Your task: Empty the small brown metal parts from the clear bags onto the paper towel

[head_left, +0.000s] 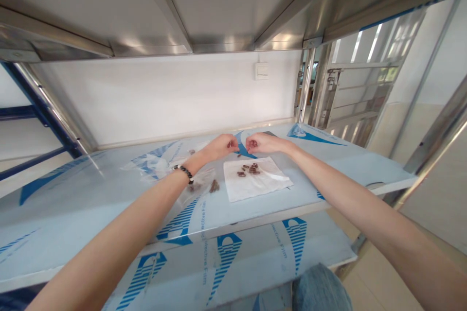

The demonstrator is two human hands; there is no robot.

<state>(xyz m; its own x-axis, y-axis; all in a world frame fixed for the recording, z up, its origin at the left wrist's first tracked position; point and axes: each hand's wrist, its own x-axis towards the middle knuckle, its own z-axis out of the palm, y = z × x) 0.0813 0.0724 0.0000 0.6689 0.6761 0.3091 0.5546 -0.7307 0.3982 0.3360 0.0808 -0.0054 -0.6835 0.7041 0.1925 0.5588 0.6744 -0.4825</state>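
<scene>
My left hand, with a dark beaded bracelet at its wrist, is above the shelf with its fingers closed in a pinch. Facing it across a narrow gap, my right hand is pinched too. What either hand holds is too small to make out. One small brown piece lies just below the gap. Nearer me, several shiny brown oval pieces rest on a white napkin. A small pile of brown pieces lies left of the napkin, by a clear plastic bag partly behind my left wrist.
More clear plastic lies further left on the film-covered shelf. A metal shelf hangs low overhead. A white wall closes the back, with metal posts at both sides. A lower shelf sits below, near my knee.
</scene>
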